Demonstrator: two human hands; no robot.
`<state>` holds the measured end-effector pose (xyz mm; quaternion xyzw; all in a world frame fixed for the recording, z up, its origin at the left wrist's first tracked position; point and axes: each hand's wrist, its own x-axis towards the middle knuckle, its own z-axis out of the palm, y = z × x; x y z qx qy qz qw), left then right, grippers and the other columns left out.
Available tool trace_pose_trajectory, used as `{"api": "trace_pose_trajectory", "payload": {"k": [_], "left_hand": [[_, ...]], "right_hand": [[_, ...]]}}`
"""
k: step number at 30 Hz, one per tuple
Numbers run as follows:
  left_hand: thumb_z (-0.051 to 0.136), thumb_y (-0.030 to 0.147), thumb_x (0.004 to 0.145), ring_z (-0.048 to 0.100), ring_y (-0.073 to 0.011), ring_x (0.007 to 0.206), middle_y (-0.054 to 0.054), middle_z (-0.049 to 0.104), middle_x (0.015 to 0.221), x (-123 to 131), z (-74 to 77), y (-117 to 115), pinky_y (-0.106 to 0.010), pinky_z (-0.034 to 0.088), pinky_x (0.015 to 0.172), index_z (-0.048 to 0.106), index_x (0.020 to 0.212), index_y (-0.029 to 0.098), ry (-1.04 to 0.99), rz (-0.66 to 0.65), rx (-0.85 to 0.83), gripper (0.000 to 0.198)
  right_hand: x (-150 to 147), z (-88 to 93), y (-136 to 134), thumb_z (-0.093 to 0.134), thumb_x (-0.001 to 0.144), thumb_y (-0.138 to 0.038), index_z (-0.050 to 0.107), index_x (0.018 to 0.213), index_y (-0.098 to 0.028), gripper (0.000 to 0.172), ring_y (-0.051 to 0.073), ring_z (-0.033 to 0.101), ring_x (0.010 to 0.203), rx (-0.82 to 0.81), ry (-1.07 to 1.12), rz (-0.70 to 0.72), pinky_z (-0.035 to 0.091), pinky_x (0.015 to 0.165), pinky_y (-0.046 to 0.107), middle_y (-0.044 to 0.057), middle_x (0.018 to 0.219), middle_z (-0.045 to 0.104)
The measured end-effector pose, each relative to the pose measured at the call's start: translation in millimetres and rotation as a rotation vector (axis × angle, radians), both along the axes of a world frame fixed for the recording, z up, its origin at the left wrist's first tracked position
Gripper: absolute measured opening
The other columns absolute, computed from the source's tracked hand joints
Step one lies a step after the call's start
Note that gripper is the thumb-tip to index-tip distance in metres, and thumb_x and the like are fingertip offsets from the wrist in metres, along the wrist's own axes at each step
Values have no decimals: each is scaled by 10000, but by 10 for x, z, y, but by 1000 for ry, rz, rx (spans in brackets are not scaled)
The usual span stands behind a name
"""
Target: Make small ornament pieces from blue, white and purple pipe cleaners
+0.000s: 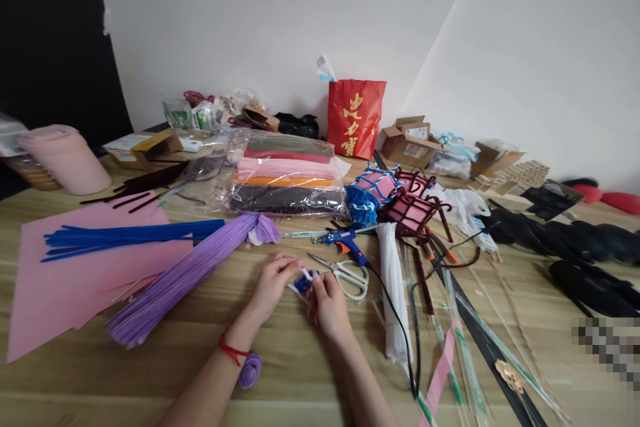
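Note:
My left hand [274, 281] is closed, with thumb and fingertips pinching one end of a white pipe cleaner [307, 274]. Facing it, my right hand [330, 305] has its fingers closed on the same white strip. Between and just behind the fingers is a small dark blue piece [301, 283], partly hidden; whether it is held or lies on the table I cannot tell. White-handled scissors [351, 278] lie open just beyond my right hand. Behind them rests a blue glue gun [345, 242]. A purple coil [251, 371] sits near my left wrist.
Purple pipe cleaners [185, 280] and blue pipe cleaners [135, 238] lie left, partly over pink sheets [45, 293]. A white bundle [394, 293] and the glue gun's black cord [397, 320] are at right. Wrapped pink shapes [413, 210] and a plastic-bagged stack [287, 173] stand behind.

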<state>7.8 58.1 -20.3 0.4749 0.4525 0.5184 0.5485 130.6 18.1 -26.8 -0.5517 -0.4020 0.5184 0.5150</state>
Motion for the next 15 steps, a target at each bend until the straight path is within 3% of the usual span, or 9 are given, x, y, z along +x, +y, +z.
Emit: {"api": "trace_pose_trajectory", "payload": {"k": [2,5,9,15], "left_hand": [[642,485,667,488,-110,586,-12,568,729,12,16,-23,-222,393,525,645,729,146,-59,-31,-37,344],[643,514,662,420,-80,485,25,513,584,6,54,-46,-206,346,466,625,743,141,-112,-93,-95,381],[687,481,635,526,-117,593,-12,602,673,-12,94,-65,-221,408,557,629,755,141,-131,-153,-147,364],[691,479,628,558,-146,624,-36,641,696,-32,91,-76,-228,391,536,669,786,134,-93,-181,-178,380]], "right_hand": [[2,21,0,555,746,-572,438,642,-207,397,62,318,225,-73,132,72,159,235,150,-90,348,430],[25,98,-16,617,730,-514,469,655,-182,372,58,384,242,-107,297,180,234,233,134,-61,393,512],[27,194,-54,591,769,-506,525,758,-158,354,72,474,289,-85,433,297,344,256,150,-9,548,628],[35,208,-66,703,693,-424,600,869,-141,349,50,467,299,-58,428,300,324,254,126,-19,594,630]]}}
